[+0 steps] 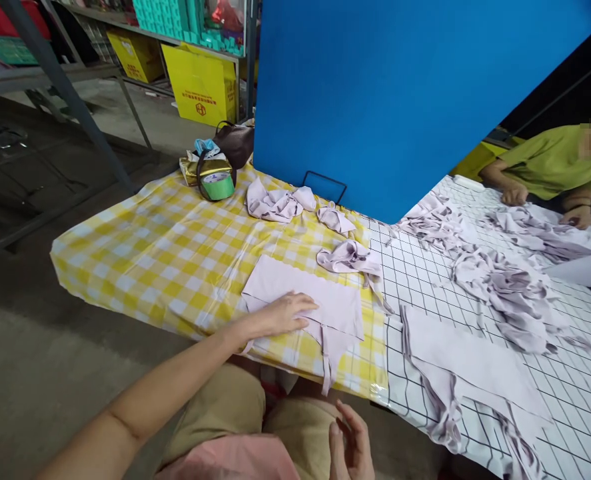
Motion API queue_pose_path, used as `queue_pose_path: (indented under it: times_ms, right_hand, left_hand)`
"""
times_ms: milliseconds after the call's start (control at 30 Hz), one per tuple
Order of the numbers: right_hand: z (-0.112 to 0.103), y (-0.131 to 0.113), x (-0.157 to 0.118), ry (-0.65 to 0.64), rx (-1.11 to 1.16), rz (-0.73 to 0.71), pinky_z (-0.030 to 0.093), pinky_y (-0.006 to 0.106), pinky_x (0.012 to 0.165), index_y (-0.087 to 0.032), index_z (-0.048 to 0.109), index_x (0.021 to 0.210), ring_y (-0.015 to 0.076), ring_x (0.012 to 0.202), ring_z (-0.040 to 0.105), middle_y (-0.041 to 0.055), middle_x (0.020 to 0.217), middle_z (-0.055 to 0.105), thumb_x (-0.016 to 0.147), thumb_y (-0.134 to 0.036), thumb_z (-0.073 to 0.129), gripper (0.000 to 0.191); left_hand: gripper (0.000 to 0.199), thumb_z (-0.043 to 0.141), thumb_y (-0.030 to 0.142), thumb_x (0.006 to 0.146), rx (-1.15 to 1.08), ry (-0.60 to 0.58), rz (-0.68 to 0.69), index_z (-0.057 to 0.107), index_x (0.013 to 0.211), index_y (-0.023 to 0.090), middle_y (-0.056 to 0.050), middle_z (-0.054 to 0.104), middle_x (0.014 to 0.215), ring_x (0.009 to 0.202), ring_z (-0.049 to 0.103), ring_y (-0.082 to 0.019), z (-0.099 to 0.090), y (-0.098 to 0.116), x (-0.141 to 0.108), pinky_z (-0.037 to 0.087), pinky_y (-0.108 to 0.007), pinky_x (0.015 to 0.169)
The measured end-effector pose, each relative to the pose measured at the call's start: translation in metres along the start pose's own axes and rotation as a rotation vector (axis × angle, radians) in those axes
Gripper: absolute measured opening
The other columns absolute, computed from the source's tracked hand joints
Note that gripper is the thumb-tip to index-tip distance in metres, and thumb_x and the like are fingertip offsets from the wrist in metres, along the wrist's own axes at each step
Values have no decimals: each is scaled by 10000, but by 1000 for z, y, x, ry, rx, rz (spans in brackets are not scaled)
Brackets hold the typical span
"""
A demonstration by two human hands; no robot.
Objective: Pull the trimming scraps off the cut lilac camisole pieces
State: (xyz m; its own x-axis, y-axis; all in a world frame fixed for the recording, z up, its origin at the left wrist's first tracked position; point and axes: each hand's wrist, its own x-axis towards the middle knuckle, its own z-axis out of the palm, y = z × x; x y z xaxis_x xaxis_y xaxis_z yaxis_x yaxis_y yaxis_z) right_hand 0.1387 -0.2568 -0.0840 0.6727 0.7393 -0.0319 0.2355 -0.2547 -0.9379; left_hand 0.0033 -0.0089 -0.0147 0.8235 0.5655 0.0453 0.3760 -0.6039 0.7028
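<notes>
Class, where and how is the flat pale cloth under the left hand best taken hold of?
Probably pinch the pale cloth at its near right corner, coming from the right: it lies thin and flat, and the left hand rests farther left, leaving that corner uncovered.

No wording is clear enough to read. Left of the blue panel (375, 93), the nearer yellow box (195, 77) carries a line of small red characters with a red hexagonal emblem (201, 109) beneath it (the mark inside that emblem is too small to make out). Farther left of the panel, another yellow box (142, 55) bears red print, also illegible. Near the panel's lower left corner, the green tape roll (219, 189) shows blurred bluish marks on its core
</notes>
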Motion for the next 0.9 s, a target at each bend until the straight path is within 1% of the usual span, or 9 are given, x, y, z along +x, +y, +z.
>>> queue_pose_path:
  times_ms: [67,167,300,367,467,567,700,800,900]
  right_hand:
    - [10,14,-11,-47,12,86,498,302,725,-162,613,947,225,882,615,108,951,651,752,-458,574,356]
    - [42,14,-17,-341,93,257,504,318,737,-174,654,912,228,843,633,97,912,678,716,-452,609,343]
    - [112,-24,-5,-629,222,329,411,348,924,-205,627,1064,245,1111,525,90,1199,589,663,-401,665,448]
    - [144,-46,0,-722,252,383,405,354,916,-202,625,1055,239,1092,533,83,1176,603,695,-420,627,421]
    - [168,-68,-4,-802,258,363,408,348,871,-193,662,817,236,972,571,68,988,664,725,-492,571,325]
    - [156,-69,-22,-784,237,282,424,305,774,-193,591,602,209,811,570,40,772,642,719,-557,555,384]
    - [108,-50,-45,-723,260,296,410,244,568,-171,578,598,139,574,504,-1,551,530,775,-551,515,424]
    - [73,-42,-51,-630,324,327,341,207,416,-158,645,809,102,427,431,-32,454,473,788,-541,518,404]
    - [47,-55,-48,-523,338,313,330,200,353,-189,608,1067,101,360,429,-29,460,528,804,-514,518,428]
  left_hand:
    - [399,471,195,843,34,85,-124,480,1241,203,-51,504,1297,1223,420,-168,-12,-8,-14,197,-381,1094]
    - [443,463,220,853,126,142,-254,424,1293,197,-57,431,1367,1312,292,-193,-23,-21,-37,124,-419,1110]
    - [506,487,291,857,230,24,-240,359,1340,214,-58,270,1455,1359,163,-217,-23,-33,-55,118,-431,1104]
    - [513,487,312,859,268,-5,-232,343,1346,232,-58,231,1468,1363,147,-219,-21,-35,-58,121,-445,1097]
    - [508,456,339,877,288,0,-213,314,1357,249,-55,219,1472,1365,140,-205,-21,-35,-59,123,-445,1094]
    - [504,438,353,886,288,7,-199,307,1361,245,-50,212,1474,1368,126,-198,-22,-35,-59,116,-431,1098]
    - [509,438,364,885,281,20,-200,303,1363,250,-50,208,1475,1367,132,-205,-21,-36,-59,107,-435,1099]
    - [507,438,351,886,278,29,-208,299,1364,252,-50,204,1475,1367,129,-208,-18,-37,-59,102,-451,1099]
    - [496,437,333,888,284,33,-218,308,1359,252,-45,205,1475,1369,115,-206,-16,-37,-58,86,-458,1101]
